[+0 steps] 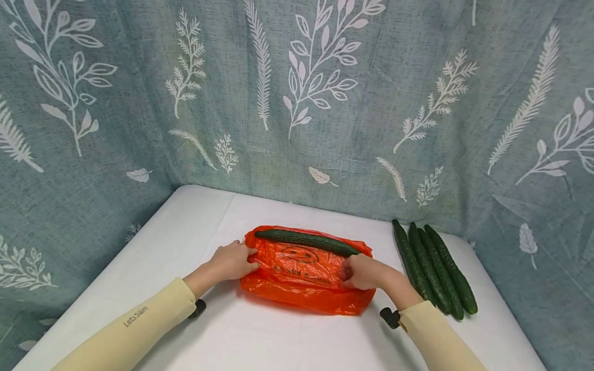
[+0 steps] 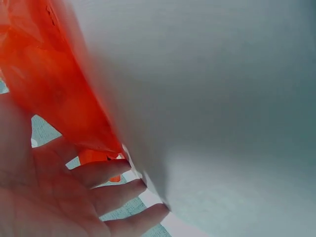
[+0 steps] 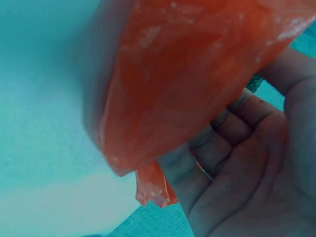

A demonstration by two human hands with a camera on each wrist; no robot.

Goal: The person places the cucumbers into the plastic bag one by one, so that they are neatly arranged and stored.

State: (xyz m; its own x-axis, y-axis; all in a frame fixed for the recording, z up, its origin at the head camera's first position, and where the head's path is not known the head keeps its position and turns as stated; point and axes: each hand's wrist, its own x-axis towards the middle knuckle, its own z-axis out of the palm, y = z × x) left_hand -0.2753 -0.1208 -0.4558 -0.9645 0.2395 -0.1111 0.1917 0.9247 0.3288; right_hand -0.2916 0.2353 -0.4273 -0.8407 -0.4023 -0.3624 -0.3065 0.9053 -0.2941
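An orange-red plastic bag with a dark printed smiley face lies spread on the white table. Along its far part lies a dark green cucumber. My left hand is at the bag's left end; in the left wrist view its fingers are spread and fairly straight, some tips touching the table. At the other end, my right hand grips the bag with curled fingers, close to the cucumber's right tip. The bag's edge hides part of those fingers in the right wrist view.
Several more cucumbers lie side by side on the right of the table, just beyond my right forearm. A grey-green curtain with white leaf prints hangs behind the table and at both sides.
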